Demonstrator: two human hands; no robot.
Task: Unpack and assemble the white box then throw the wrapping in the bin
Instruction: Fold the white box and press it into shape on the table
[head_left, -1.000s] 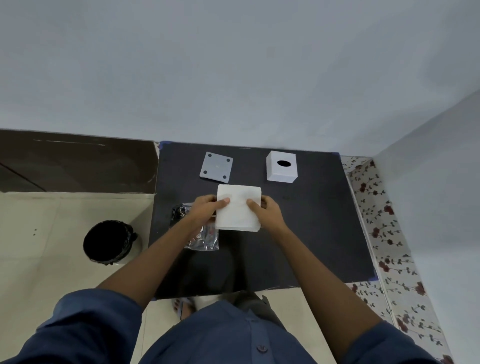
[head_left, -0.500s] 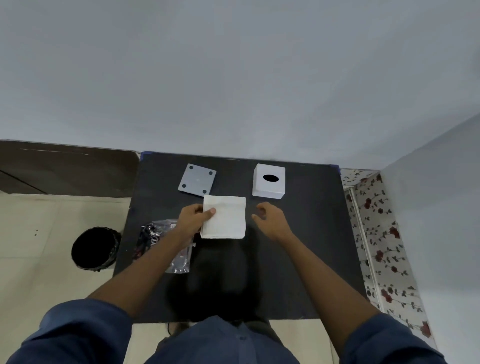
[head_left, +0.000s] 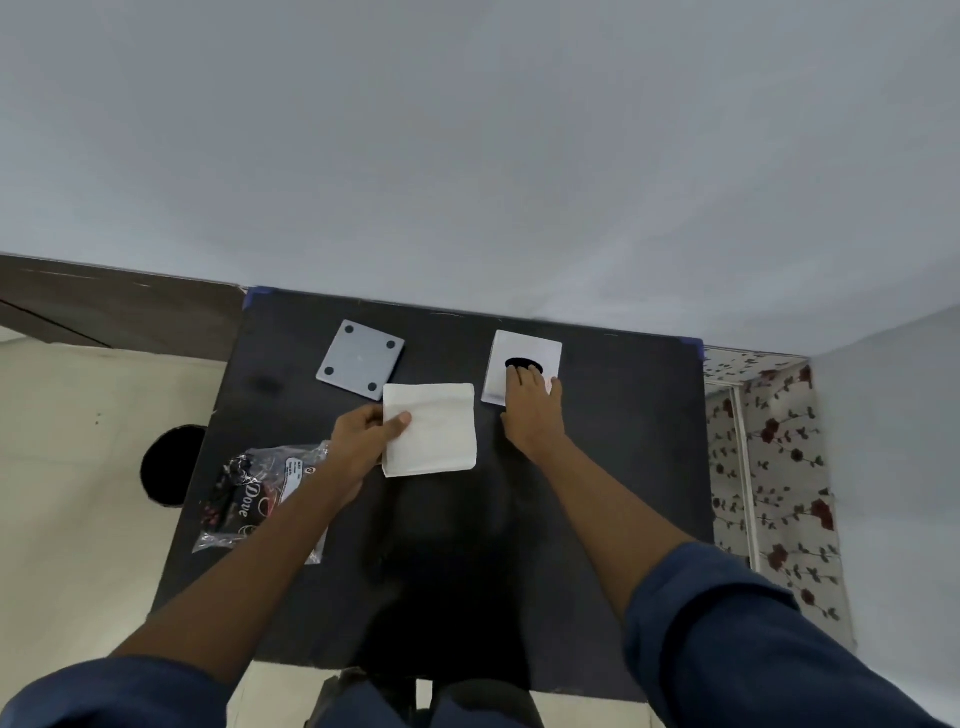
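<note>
Unpacked but not assembled — the left hand (head_left: 363, 441) pinches the tissue stack (head_left: 430, 429) mid-table, the right hand (head_left: 531, 402) lies flat-fingered on the white box (head_left: 524, 349) far right. Grey base (head_left: 360, 359) sits loose; wrapping (head_left: 254, 499) waits near-left, bin (head_left: 169, 465) beyond.

A black bench (head_left: 613, 467) stands against a grey wall (head_left: 467, 156). Flowery paper (head_left: 769, 467) lies at its right, by a cream floor (head_left: 78, 415).
</note>
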